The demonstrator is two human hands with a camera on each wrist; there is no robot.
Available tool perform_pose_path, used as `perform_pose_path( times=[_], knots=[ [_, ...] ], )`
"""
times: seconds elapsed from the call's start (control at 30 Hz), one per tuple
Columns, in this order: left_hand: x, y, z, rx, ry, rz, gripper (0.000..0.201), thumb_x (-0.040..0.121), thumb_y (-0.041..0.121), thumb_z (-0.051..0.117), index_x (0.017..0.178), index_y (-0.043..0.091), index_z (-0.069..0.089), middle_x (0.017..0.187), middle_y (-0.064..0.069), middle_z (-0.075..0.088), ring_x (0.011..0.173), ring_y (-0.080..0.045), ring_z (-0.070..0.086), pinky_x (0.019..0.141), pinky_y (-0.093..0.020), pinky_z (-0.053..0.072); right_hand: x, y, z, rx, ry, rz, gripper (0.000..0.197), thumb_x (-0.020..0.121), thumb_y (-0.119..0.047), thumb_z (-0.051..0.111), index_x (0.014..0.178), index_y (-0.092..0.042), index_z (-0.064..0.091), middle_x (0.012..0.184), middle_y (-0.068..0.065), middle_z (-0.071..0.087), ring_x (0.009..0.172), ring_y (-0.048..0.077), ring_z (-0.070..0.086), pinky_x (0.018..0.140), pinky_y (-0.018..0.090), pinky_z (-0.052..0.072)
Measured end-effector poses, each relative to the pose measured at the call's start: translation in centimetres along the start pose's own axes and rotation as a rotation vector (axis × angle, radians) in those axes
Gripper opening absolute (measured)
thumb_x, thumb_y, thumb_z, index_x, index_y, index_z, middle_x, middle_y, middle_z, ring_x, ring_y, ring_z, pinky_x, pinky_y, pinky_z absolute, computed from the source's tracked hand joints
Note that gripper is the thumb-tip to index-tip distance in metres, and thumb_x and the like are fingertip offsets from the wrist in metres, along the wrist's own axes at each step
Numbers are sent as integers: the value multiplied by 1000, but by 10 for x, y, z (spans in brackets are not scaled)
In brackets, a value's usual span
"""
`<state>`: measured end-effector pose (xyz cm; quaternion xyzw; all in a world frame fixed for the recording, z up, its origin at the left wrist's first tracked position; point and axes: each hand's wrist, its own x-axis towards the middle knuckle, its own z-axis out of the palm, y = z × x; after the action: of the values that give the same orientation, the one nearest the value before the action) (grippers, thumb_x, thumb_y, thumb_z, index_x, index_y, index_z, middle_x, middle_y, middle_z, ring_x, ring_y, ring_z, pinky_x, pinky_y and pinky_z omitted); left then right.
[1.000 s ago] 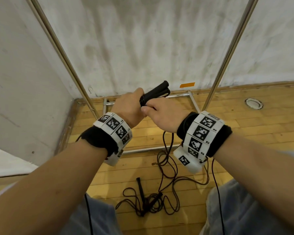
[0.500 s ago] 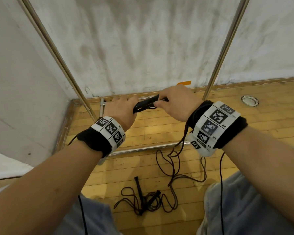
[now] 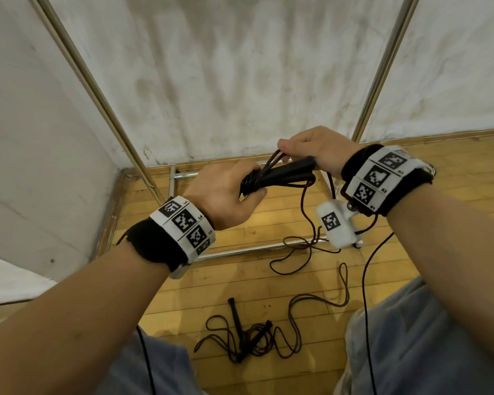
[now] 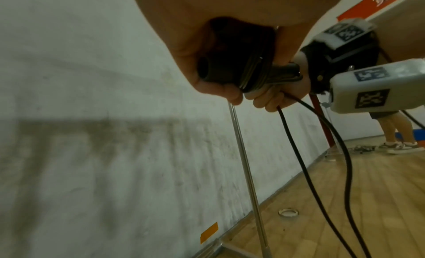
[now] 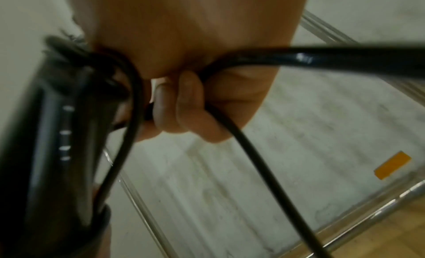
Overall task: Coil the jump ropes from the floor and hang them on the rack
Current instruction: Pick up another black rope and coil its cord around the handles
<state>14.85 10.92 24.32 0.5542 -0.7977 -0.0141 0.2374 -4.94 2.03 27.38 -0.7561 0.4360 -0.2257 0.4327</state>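
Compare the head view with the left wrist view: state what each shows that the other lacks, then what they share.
Only the head view shows the second jump rope tangled on the floor, untouched. Only the left wrist view shows a bystander's legs and an orange sign. Both show the left hand gripping the black handles, the right hand holding the cord, and a rack pole.

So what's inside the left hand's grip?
The left hand grips two black handles with cord turns wound round them. The handle parts under the palm are covered.
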Motion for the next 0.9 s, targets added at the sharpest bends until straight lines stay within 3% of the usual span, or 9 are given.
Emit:
perform_pose_path(
  times=[0.1,0.23,0.33,0.4,0.47,0.57,0.7,0.8,0.9],
  knots=[
    [0,9,-9,-77,30,-12,41,80,43,53,113,19,61,76,11,57,66,-12,51,58,-22,35,-3,-4,1,68,-63,29,47,89,-49,50,66,-10,63,55,-4,52,50,4,48,64,19,40],
    [4,17,-15,-191,79,-69,42,80,44,53,112,19,60,71,15,56,62,-8,54,55,-18,40,-7,-7,11,181,-59,75,40,94,-38,48,63,-13,55,44,-9,56,42,3,52,53,14,46],
    [9,23,-15,-295,132,-166,41,79,44,53,108,16,61,67,17,53,60,-2,52,53,-18,38,-7,-9,33,334,-21,88,36,96,-16,47,61,-14,51,41,-9,48,44,10,46,51,24,46],
    [13,24,-15,-421,168,-259,36,78,42,53,101,16,61,68,9,59,61,-8,56,55,-24,42,-4,-11,50,398,10,162,37,96,-16,43,59,-15,44,40,-8,42,46,14,40,52,28,42],
    [18,24,-17,-572,191,-358,28,80,38,55,95,15,60,72,-2,66,64,-20,62,60,-33,48,-2,-12,62,384,49,198,43,97,-30,38,56,-17,39,41,-9,37,44,14,34,49,27,36],
    [25,21,-21,-799,280,-449,4,90,20,57,93,19,57,74,-10,66,57,-19,60,51,-29,47,-4,-11,73,150,229,94,44,99,-42,30,67,-18,48,52,-7,43,45,11,37,50,26,31],
    [32,17,-24,-913,338,-471,17,92,11,54,107,18,51,84,-13,65,61,-19,62,48,-24,47,-4,-13,82,-45,381,-136,18,98,-25,43,109,-17,54,79,-5,58,62,7,50,53,18,34],
    [31,16,-23,-891,274,-462,15,91,13,55,101,22,49,82,-12,65,64,-21,62,51,-24,49,1,-5,72,-358,401,-167,21,95,-20,47,107,-13,63,93,5,64,85,22,56,64,24,33],
    [28,21,-20,-851,184,-393,14,90,16,57,96,23,47,74,-12,65,59,-21,60,52,-29,49,3,-2,64,-676,410,-77,24,96,-23,44,101,-15,66,88,5,60,90,26,51,67,29,30]
  ],
)
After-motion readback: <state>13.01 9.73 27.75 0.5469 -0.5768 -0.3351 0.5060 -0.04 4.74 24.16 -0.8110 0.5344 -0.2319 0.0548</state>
